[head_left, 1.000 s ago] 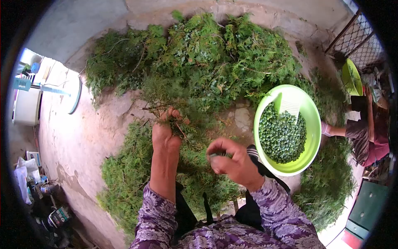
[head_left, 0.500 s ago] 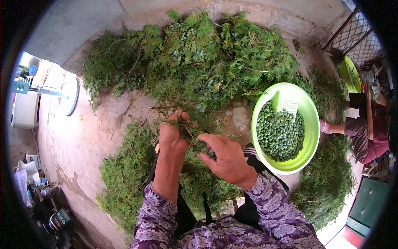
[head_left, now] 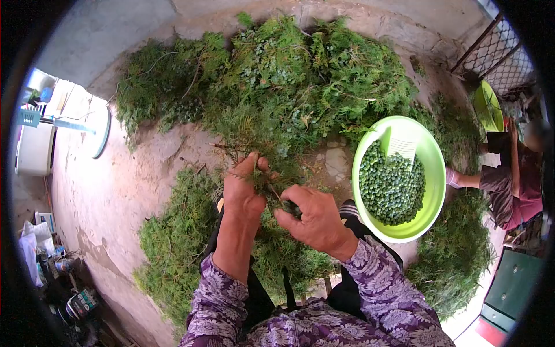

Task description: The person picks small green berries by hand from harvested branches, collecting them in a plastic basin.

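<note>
My left hand (head_left: 243,188) is closed around a twiggy evergreen sprig (head_left: 254,139), whose feathery foliage fans out beyond the fingers. Just right of it, my right hand (head_left: 315,220) is curled, thumb and forefinger close to the sprig's stem. A few dark green seed cones (head_left: 293,209) show within its palm; the fingers partly cover them. To the right stands a lime-green basin (head_left: 436,199) with a ribbed washboard panel (head_left: 402,146) on its inner wall. A heap of small round green cones (head_left: 393,188) fills its lower part.
Cut evergreen branches (head_left: 277,75) are piled along the far wall, with more piles at left (head_left: 173,237) and right (head_left: 451,260). A seated person (head_left: 514,185) is at the far right beside another green basin (head_left: 488,107). Household clutter (head_left: 63,272) lines the left edge.
My right hand's fingers have curled in and its forefinger has drawn nearer the thumb. My left hand still grips the sprig in nearly the same place.
</note>
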`<state>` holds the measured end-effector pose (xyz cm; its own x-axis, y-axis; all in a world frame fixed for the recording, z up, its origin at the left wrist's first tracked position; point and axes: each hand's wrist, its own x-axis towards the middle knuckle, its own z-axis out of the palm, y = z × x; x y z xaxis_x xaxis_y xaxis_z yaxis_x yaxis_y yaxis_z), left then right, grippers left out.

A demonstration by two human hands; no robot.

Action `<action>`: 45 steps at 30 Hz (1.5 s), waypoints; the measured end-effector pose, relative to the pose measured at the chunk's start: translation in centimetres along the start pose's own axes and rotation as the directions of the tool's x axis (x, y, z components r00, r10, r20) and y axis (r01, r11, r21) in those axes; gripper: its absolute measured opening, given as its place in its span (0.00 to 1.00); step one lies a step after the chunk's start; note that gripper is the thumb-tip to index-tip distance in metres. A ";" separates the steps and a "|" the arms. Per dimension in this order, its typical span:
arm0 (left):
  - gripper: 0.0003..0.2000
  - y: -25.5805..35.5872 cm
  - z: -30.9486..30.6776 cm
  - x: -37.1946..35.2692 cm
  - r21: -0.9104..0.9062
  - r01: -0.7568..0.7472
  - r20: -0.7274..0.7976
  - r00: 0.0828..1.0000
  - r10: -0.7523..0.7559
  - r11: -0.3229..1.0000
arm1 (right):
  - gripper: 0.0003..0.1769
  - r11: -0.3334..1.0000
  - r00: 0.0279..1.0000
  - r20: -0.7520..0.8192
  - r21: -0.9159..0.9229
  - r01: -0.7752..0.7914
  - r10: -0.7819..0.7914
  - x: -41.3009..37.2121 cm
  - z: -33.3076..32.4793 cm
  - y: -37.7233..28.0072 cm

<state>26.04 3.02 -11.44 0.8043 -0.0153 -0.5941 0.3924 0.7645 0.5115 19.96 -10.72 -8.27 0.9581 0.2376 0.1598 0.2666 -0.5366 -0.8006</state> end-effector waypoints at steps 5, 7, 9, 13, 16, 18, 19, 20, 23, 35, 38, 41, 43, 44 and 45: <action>0.02 2.7 -1.5 1.1 -0.023 -0.120 -0.021 0.993 0.119 0.993 | 0.07 0.883 0.961 0.273 0.440 -0.166 0.044 -1.0 -0.3 -0.3; 0.02 3.0 -0.7 0.3 0.059 -0.175 0.065 0.983 0.171 0.983 | 0.06 0.641 0.886 0.426 0.631 -0.437 0.185 -0.5 -1.3 0.2; 0.02 2.3 0.2 -0.5 0.155 -0.170 -0.055 0.982 0.181 0.973 | 0.05 0.300 0.768 0.586 0.707 -0.640 0.258 0.4 -2.7 0.4; 0.04 1.5 0.9 -1.0 0.288 -0.117 0.023 0.993 0.116 0.950 | 0.09 0.028 0.792 0.506 0.837 -0.546 0.342 0.9 -3.7 1.6; 0.06 0.7 1.7 -1.6 0.348 -0.139 0.085 0.990 0.117 0.927 | 0.23 -0.162 0.719 0.553 0.826 -0.540 0.421 1.1 -3.3 2.1; 0.08 0.4 1.7 -1.7 0.366 -0.135 0.096 0.990 0.107 0.921 | 0.25 -0.157 0.740 0.505 0.857 -0.491 0.444 1.3 -3.4 1.5; 0.08 0.2 1.8 -1.8 0.366 -0.135 0.095 0.990 0.108 0.921 | 0.28 -0.151 0.756 0.458 0.884 -0.442 0.467 1.4 -3.5 1.3; 0.09 -0.2 2.3 -2.1 0.378 -0.161 0.131 0.984 0.120 0.912 | 0.28 -0.152 0.756 0.460 0.883 -0.444 0.466 1.4 -3.3 1.5; 0.12 -0.6 2.2 -2.3 0.381 -0.165 0.208 0.974 0.089 0.910 | 0.31 -0.300 0.758 0.478 0.876 -0.377 0.444 1.3 -2.4 3.2; 0.18 -3.5 2.6 -3.2 0.509 -0.336 0.409 0.904 0.120 0.792 | 0.31 -0.399 0.731 0.456 0.877 -0.269 0.508 1.5 -2.1 3.6; 0.17 -3.4 2.8 -3.3 0.509 -0.338 0.367 0.917 0.155 0.792 | 0.33 -0.373 0.760 0.441 0.885 -0.280 0.477 1.4 -2.0 3.6; 0.17 -3.4 2.7 -2.9 0.510 -0.351 0.357 0.917 0.178 0.785 | 0.33 -0.315 0.811 0.390 0.910 -0.268 0.437 1.5 -2.1 3.2; 0.17 -3.2 2.6 -2.8 0.506 -0.381 0.379 0.904 0.197 0.774 | 0.32 -0.318 0.775 0.457 0.884 -0.343 0.436 1.4 -2.1 3.5; 0.16 -3.0 2.7 -2.9 0.521 -0.348 0.363 0.917 0.166 0.779 | 0.28 -0.346 0.719 0.515 0.854 -0.388 0.467 1.2 -1.9 4.0; 0.16 -2.8 2.7 -3.0 0.535 -0.314 0.346 0.929 0.136 0.784 | 0.28 -0.339 0.727 0.510 0.857 -0.388 0.459 1.1 -1.9 4.3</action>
<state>23.71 -0.83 -9.41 0.9543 -0.1332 -0.2676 0.2942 0.2595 0.9199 22.39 -14.30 -10.43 0.7658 0.3395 -0.5461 -0.5513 0.7838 -0.2858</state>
